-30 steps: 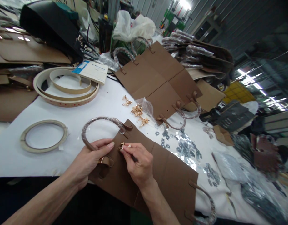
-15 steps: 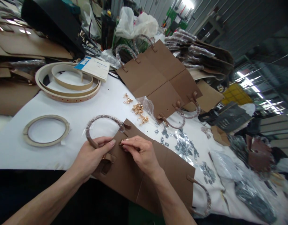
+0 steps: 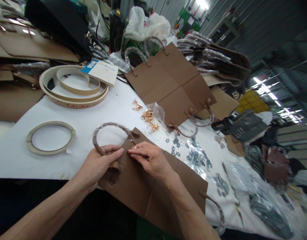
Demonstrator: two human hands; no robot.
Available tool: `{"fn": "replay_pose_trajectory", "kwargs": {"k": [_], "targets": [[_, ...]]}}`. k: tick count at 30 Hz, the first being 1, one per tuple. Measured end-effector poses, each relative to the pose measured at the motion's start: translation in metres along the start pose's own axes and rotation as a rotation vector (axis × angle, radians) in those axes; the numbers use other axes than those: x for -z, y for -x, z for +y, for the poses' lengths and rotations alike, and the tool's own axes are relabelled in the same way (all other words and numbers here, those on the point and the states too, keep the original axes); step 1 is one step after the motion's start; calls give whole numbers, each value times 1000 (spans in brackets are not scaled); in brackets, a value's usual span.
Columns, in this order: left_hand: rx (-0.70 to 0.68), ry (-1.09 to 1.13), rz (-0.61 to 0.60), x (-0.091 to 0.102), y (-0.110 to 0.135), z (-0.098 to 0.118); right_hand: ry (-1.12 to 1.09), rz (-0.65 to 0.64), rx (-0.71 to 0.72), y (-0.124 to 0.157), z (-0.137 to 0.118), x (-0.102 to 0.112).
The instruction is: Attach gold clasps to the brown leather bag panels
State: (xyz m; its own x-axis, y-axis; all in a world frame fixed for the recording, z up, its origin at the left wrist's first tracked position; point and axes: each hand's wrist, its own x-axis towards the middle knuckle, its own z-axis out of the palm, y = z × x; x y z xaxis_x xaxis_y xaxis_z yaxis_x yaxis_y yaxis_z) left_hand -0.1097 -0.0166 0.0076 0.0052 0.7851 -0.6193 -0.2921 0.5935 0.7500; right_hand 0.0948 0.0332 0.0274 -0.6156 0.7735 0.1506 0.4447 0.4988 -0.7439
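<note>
A brown leather bag panel (image 3: 138,186) with plastic-wrapped handles lies across the table's near edge. My left hand (image 3: 103,161) grips its left edge beside the handle (image 3: 98,133), thumb on top and the other fingers partly hidden underneath. My right hand (image 3: 151,158) pinches a small gold metal fitting (image 3: 129,153) against the panel's surface, close to the left thumb; most of the fitting is covered by the fingertips. A strap tab with a gold piece (image 3: 116,166) sits just below my left thumb. Gold fittings (image 3: 147,116) lie in a small pile beyond the panel.
A second brown bag panel (image 3: 168,83) lies behind. Small metal plates (image 3: 195,155) are scattered to the right. A tape roll (image 3: 30,140), coiled strips (image 3: 76,104) and a white-and-blue booklet (image 3: 103,72) are on the left. Wrapped bag parts (image 3: 213,60) are stacked at the back.
My right hand has tilted slightly, its knuckles a little higher and its fingertips still at the same spot on the panel. The left hand keeps its grip; the view has shifted slightly.
</note>
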Motion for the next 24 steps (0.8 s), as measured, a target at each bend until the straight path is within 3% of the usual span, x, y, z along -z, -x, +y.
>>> {"fn": "replay_pose_trajectory", "kwargs": {"k": [3,9,16,24], "targets": [[19,-1,44,-2,-2,2,43,-48,92,-4,6,6],[22,3,5,-7,-7,8,180,-117,262,-12,15,13],[35,-13,38,-8,-8,8,343,-17,379,-3,22,1],[67,-49,19,-7,-12,8,371,53,441,0,29,-4]]}}
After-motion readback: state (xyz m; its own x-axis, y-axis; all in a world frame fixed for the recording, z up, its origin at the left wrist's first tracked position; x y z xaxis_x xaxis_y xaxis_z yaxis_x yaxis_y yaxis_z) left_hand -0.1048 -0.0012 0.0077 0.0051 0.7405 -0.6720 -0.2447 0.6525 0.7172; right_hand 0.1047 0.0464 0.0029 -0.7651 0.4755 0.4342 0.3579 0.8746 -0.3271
